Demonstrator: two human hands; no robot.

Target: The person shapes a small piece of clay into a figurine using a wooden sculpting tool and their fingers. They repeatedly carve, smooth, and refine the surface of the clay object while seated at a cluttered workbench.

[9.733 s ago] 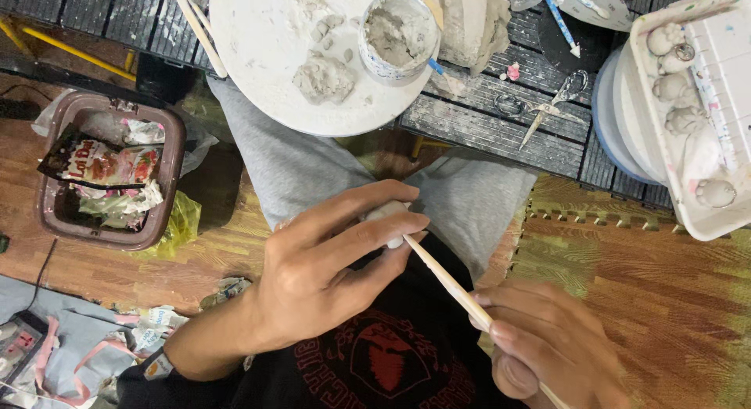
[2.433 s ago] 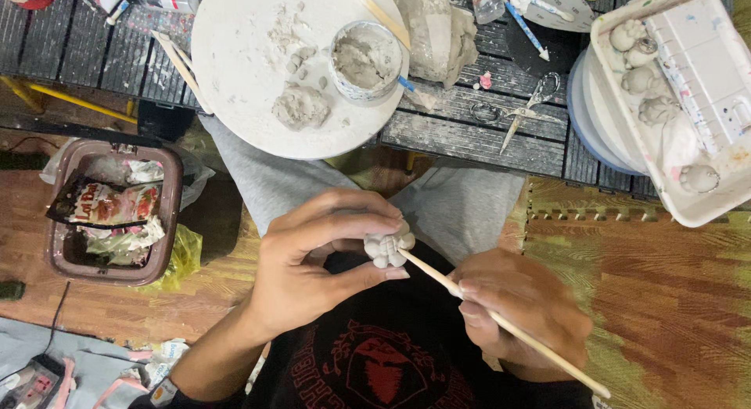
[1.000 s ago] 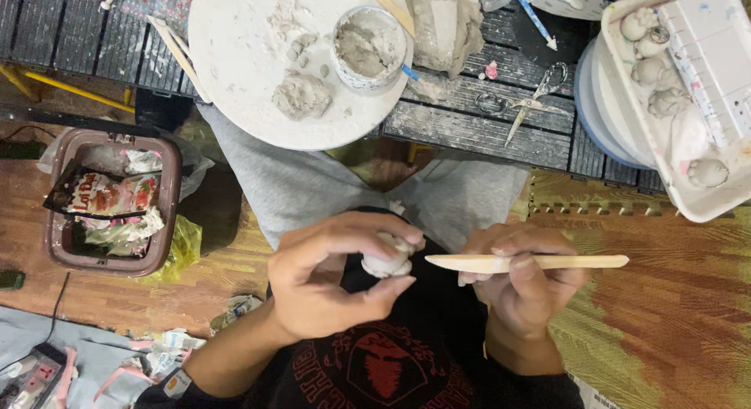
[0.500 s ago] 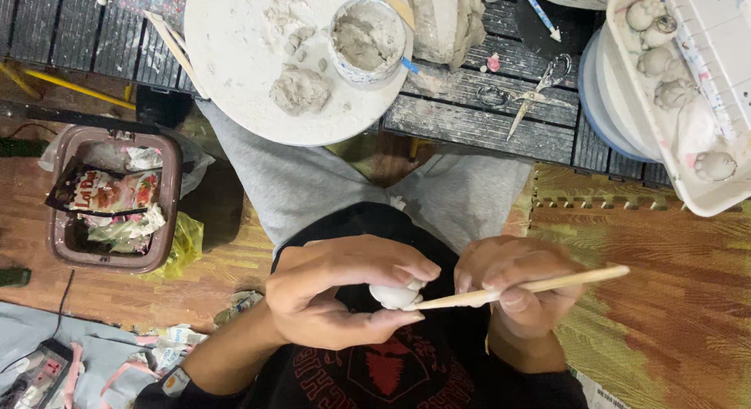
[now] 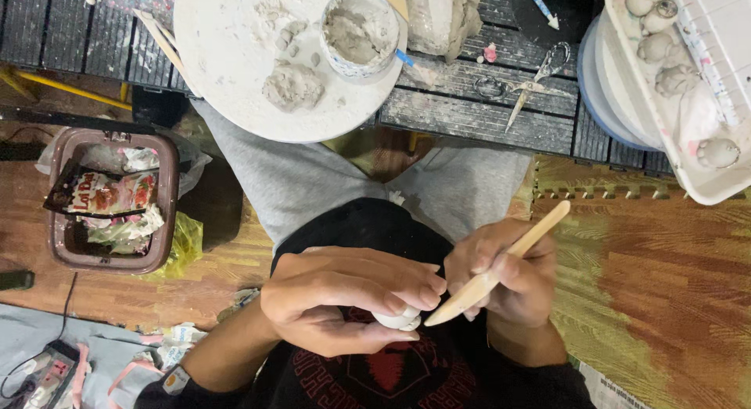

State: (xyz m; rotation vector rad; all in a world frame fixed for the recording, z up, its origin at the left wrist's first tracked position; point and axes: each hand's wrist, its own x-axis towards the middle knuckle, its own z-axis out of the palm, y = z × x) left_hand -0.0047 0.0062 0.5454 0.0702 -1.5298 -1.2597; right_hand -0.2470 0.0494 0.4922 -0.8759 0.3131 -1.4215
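- The left hand [image 5: 344,299] curls its fingers tight around a small white clay lump [image 5: 397,320], held over the person's lap (only a bit of the lump peeks out).
- The right hand [image 5: 504,280] pinches a flat wooden stick [image 5: 493,272], and the stick's wide end touches the lump.
- A round white board [image 5: 227,57] sits at the near edge of the dark slatted table [image 5: 469,111], with a cup of grey clay [image 5: 360,33] on it.
- A brown bin [image 5: 109,198] stands on the floor, well apart.
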